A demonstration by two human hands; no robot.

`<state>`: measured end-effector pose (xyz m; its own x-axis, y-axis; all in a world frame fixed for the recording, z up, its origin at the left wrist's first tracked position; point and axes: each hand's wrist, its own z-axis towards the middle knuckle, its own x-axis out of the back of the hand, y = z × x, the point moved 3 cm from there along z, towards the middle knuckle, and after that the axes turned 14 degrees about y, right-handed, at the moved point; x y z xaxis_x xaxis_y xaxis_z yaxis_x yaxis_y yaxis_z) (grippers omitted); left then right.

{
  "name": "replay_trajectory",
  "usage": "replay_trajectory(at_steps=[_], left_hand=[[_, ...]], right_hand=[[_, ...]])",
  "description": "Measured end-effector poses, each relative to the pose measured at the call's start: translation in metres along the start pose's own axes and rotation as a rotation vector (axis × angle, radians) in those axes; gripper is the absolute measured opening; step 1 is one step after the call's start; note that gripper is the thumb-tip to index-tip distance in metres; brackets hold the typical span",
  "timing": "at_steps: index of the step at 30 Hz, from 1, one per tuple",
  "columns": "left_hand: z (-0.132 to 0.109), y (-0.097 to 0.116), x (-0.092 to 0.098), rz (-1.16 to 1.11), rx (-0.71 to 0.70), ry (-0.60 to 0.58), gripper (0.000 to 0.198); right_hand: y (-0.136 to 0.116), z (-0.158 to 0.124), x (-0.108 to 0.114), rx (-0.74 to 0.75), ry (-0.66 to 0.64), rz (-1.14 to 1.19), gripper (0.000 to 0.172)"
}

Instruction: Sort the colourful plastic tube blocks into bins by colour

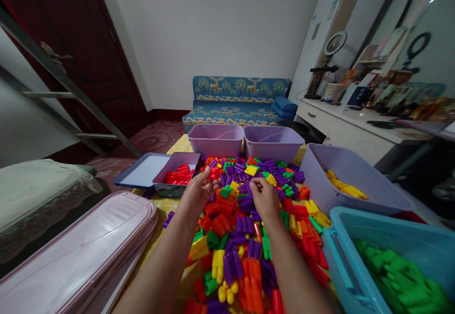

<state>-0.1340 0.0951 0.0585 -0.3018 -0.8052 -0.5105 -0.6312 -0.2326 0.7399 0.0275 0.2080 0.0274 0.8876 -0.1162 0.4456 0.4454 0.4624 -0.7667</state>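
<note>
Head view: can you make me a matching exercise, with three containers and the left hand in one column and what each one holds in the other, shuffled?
Column one:
1. grey box
2. right purple bin
3. blue bin
4. left hand

Column two:
a. green pieces inside
b. yellow pieces inside
c. red pieces inside
d. one red piece pinched at the fingertips

Pairs: 1-c, 2-b, 3-a, 4-d.
</note>
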Motion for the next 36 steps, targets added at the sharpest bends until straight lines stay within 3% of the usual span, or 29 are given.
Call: replay_trajectory(at_steps=[4, 8, 16, 18, 21, 25, 30, 33, 36], left_hand=[[0.002, 0.027, 0.011, -0.331, 0.142, 0.124, 0.014], [0.005, 0.048, 0.022, -0.546, 0.085, 0.178, 0.013], [0.012, 0.053, 0.031, -0.596, 0.121, 0.278, 0.022], [0.012, 0.051, 0.030, -0.519, 0.142, 0.220, 0.025], [0.010, 0.041, 0.023, -0.243, 0.110, 0.009, 0.032], [0.009, 0.012, 0.011, 0.345, -0.247, -0.237, 0.033], [0.009, -0.023, 0.005, 0.973, -0.767, -0.288, 0.030], [0.007, -0.029, 0.004, 1.076, -0.867, -0.297, 0.019], [0.009, -0.028, 0.006, 1.011, -0.844, -0.255, 0.018]], right_hand=[[0.007, 0.000, -0.003, -0.011, -0.079, 0.007, 0.027], [0.006, -0.001, -0.004, -0.020, -0.120, -0.023, 0.028], [0.010, 0.001, -0.005, -0.029, -0.141, -0.015, 0.028], [0.008, 0.001, -0.005, -0.027, -0.150, -0.011, 0.029], [0.006, 0.000, -0.004, -0.023, -0.153, -0.028, 0.031], [0.004, 0.000, -0.003, -0.013, -0.160, -0.046, 0.030], [0.004, 0.001, -0.003, 0.014, -0.183, -0.030, 0.028], [0.002, 0.001, -0.003, 0.039, -0.201, -0.046, 0.028], [-0.003, 0.000, -0.001, 0.065, -0.195, -0.056, 0.026]])
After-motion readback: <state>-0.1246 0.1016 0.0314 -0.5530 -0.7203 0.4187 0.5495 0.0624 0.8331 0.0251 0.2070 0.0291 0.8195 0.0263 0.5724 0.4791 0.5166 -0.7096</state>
